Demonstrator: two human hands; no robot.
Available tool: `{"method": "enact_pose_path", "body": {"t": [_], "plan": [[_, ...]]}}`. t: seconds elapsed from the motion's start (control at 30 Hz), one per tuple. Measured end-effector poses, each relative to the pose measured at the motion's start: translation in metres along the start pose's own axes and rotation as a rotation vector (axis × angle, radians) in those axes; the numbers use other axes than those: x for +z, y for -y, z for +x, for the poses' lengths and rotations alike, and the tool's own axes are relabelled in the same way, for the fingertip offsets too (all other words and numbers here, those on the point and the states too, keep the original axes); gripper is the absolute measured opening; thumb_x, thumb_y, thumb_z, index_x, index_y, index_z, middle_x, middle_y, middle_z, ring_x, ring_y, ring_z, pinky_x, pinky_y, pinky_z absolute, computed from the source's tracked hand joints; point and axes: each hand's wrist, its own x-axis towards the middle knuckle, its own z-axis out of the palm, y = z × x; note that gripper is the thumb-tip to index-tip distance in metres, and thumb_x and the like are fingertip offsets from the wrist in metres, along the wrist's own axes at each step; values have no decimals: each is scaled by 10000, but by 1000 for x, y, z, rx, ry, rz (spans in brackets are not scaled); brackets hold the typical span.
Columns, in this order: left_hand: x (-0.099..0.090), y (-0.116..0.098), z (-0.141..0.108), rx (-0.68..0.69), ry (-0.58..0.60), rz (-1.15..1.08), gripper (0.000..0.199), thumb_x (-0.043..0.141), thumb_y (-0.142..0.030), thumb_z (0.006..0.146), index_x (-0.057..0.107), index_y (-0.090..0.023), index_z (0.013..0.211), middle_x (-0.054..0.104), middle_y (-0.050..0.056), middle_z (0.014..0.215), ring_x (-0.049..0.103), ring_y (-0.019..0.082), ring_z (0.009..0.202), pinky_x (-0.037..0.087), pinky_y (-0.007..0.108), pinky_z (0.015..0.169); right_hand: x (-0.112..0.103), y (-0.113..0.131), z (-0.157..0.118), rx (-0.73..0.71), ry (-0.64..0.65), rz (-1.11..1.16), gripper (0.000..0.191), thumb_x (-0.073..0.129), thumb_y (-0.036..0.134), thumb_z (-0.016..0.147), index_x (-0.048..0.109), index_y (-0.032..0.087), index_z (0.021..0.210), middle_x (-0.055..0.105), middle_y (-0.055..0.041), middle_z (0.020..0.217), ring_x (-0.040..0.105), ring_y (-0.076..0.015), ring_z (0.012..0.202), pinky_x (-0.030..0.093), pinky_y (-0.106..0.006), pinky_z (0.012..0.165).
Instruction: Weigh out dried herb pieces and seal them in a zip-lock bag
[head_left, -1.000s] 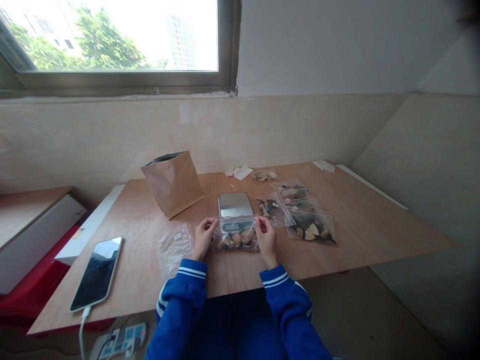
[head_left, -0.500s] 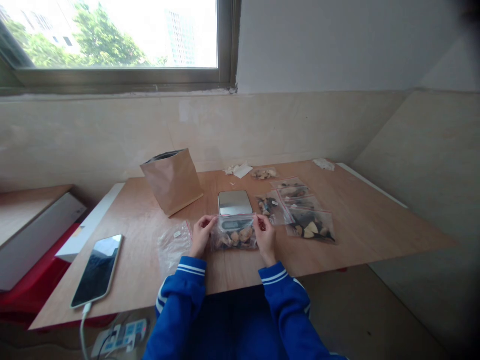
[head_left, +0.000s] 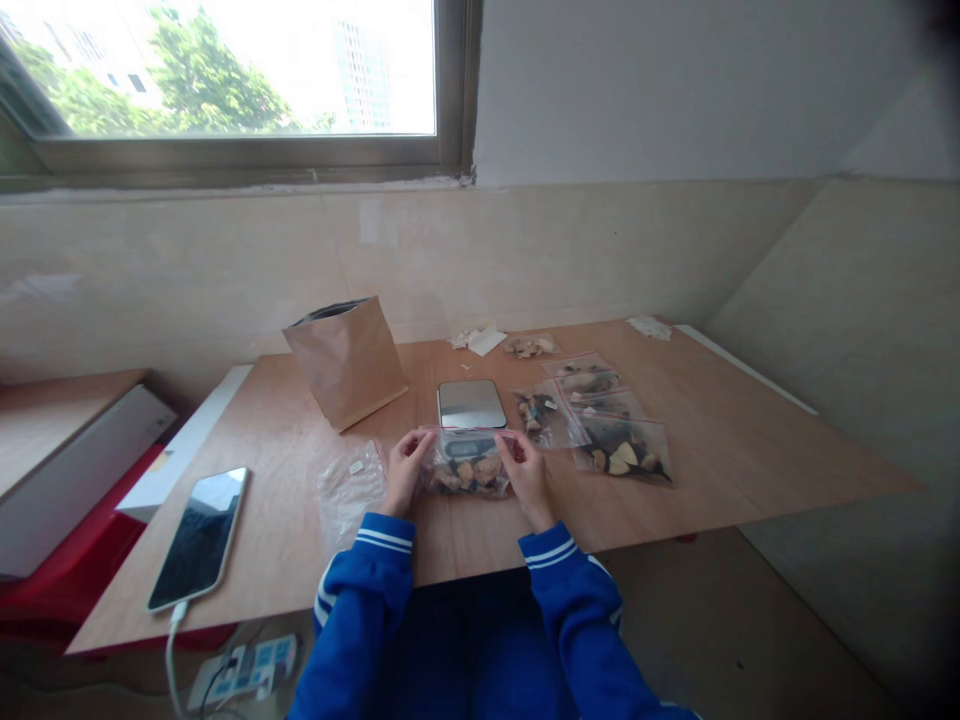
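Note:
Between my hands is a clear zip bag (head_left: 469, 474) with brownish dried chunks in its lower part and a red line along its top edge. My left hand (head_left: 407, 466) pinches the top left corner. My right hand (head_left: 525, 470) pinches the top edge toward the right. Just beyond the bag lies a flat scale (head_left: 471, 404) with a silver plate; its dark display shows through the clear plastic. An unfilled zip bag (head_left: 349, 496) with a small white label lies beside my left wrist.
Several filled zip bags (head_left: 626, 450) lie overlapping to the right. A brown paper pouch (head_left: 349, 365) stands open at the back left. A phone (head_left: 199, 540) on a charging cable rests near the left edge. White scraps (head_left: 487, 341) and another filled bag (head_left: 529, 346) lie at the back.
My right hand has slid a little to the left along the bag's top edge. My left hand keeps its pinch on the corner.

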Motion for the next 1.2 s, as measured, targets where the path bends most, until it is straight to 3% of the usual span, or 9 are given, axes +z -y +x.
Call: {"method": "enact_pose_path", "body": {"t": [0.1, 0.67, 0.87, 1.03, 1.2], "plan": [[0, 0, -1, 18, 57, 2, 427, 736, -525, 696, 710, -138, 876, 625, 28, 762, 513, 104, 625, 384, 173, 477, 0, 2, 0, -20, -10, -7, 370, 588, 520, 853, 690, 169, 910, 697, -53, 801, 600, -180, 682, 483, -282, 633], [-2, -2, -3, 52, 60, -40, 291, 744, -446, 721, 688, -171, 796, 636, -9, 737, 550, 104, 657, 391, 183, 544, -1, 1, 0, -177, -44, -100, 280, 572, 429, 890, 690, 176, 854, 683, -34, 763, 556, -146, 618, 443, -251, 578], [-1, 0, -2, 84, 39, -27, 272, 737, -433, 732, 670, -172, 773, 636, -10, 729, 564, 107, 680, 424, 189, 608, 0, -1, -1, -150, -20, -106, 288, 561, 436, 893, 675, 173, 859, 659, -25, 739, 519, -135, 586, 425, -250, 564], [3, -5, -5, 73, 112, -42, 291, 734, -444, 732, 718, -166, 816, 692, 35, 841, 611, 136, 783, 469, 213, 707, -1, 1, -2, -77, -15, -39, 296, 578, 461, 877, 654, 175, 871, 639, -16, 718, 532, -141, 594, 429, -246, 552], [5, -11, -10, -16, 128, 1, 387, 758, -488, 696, 726, -145, 870, 671, 30, 727, 565, 119, 622, 414, 197, 512, 0, 4, -2, -54, 25, 10, 310, 620, 479, 842, 672, 176, 880, 689, -37, 766, 589, -158, 617, 461, -255, 559]]}}
